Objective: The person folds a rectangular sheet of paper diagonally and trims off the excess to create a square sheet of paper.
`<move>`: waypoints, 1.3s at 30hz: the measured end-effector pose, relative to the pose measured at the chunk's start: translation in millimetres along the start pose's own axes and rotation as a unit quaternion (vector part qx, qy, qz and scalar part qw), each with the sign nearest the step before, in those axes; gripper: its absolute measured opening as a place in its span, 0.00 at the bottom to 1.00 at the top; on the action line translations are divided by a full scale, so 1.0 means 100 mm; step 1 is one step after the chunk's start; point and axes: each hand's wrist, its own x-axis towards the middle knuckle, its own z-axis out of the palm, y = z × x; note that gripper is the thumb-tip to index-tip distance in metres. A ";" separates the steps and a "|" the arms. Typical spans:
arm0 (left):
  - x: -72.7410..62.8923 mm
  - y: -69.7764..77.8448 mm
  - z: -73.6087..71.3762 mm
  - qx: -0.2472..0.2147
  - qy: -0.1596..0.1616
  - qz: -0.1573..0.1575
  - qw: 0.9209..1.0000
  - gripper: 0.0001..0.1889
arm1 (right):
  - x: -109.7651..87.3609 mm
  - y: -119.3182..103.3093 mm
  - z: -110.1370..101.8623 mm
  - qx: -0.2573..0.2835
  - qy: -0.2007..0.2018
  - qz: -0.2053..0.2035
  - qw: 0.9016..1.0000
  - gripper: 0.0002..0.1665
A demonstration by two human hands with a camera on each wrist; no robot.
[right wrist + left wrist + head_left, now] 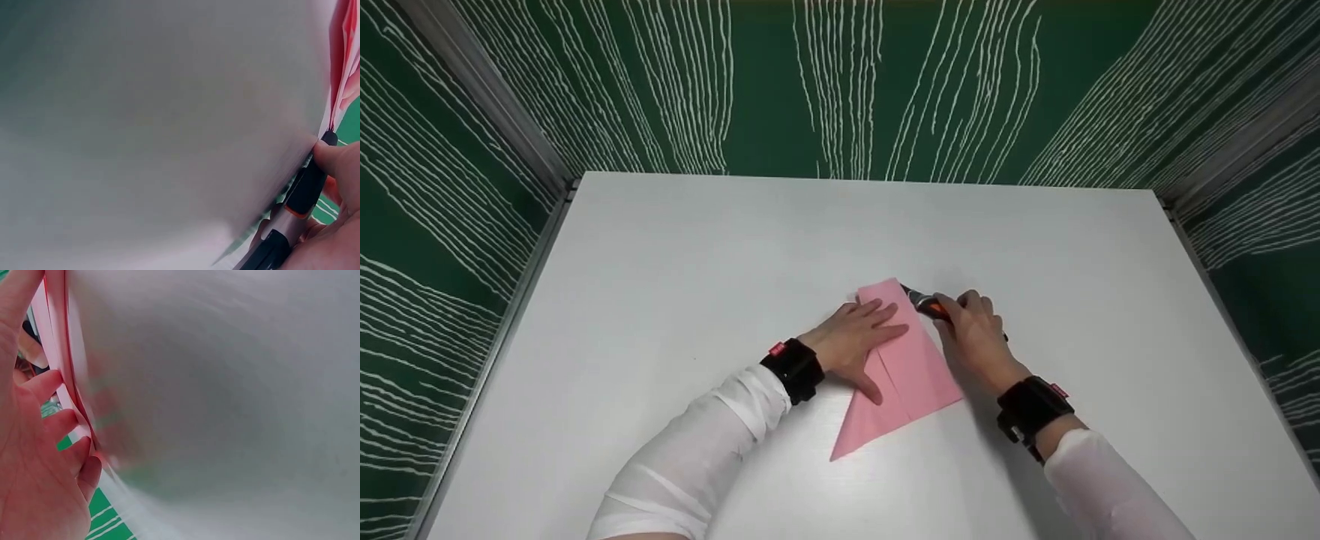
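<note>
A folded sheet of pink paper lies on the white table, its long crease running down the middle and one corner pointing toward the near edge. My left hand rests on its left side with fingers spread. From below, the left wrist view shows the curled fingers near the layered paper edge. My right hand grips a utility knife with a black, silver and orange handle. The knife's dark tip meets the upper right edge of the paper; its blade is hard to make out. In the right wrist view the thumb presses along the knife.
The white table extends around the paper on all sides. Green walls with wavy white lines stand behind and at both sides, joined by grey metal posts. A black camera band wraps each wrist below white sleeves.
</note>
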 end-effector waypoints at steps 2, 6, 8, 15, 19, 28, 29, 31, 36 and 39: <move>0.00 0.00 -0.01 0.002 0.001 0.000 1.000 0.62 | 0.00 -0.02 0.00 0.001 0.002 0.005 1.000 0.23; -0.01 0.00 -0.02 0.006 0.003 0.000 1.000 0.62 | 0.00 -0.03 -0.01 0.006 -0.006 0.020 1.000 0.24; 0.00 0.00 -0.02 0.004 0.001 -0.001 1.000 0.62 | 0.00 -0.04 -0.01 0.008 -0.011 0.025 1.000 0.24; 0.00 0.00 -0.03 -0.004 -0.006 -0.004 1.000 0.62 | 0.00 -0.10 0.01 0.004 -0.018 0.044 0.999 0.25; -0.01 -0.01 -0.03 -0.010 -0.005 -0.003 1.000 0.61 | 0.00 -0.13 0.01 -0.001 -0.023 0.051 0.998 0.25; -0.02 0.01 -0.01 -0.018 0.001 0.002 1.000 0.62 | -0.01 0.12 -0.13 0.019 -0.007 0.081 0.997 0.26; -0.03 0.01 -0.01 -0.019 0.001 0.001 1.000 0.62 | -0.02 0.16 -0.15 0.025 -0.004 0.081 0.996 0.26; -0.03 0.02 -0.01 -0.018 0.001 -0.001 1.000 0.62 | -0.04 0.22 -0.20 0.045 -0.002 0.086 0.995 0.26; -0.03 0.01 0.00 -0.020 0.001 0.000 1.000 0.62 | -0.03 0.30 -0.28 0.076 0.015 0.102 0.992 0.24; -0.02 -0.01 0.03 -0.031 0.004 0.003 1.000 0.62 | -0.02 0.33 -0.32 0.088 0.023 0.111 0.990 0.23</move>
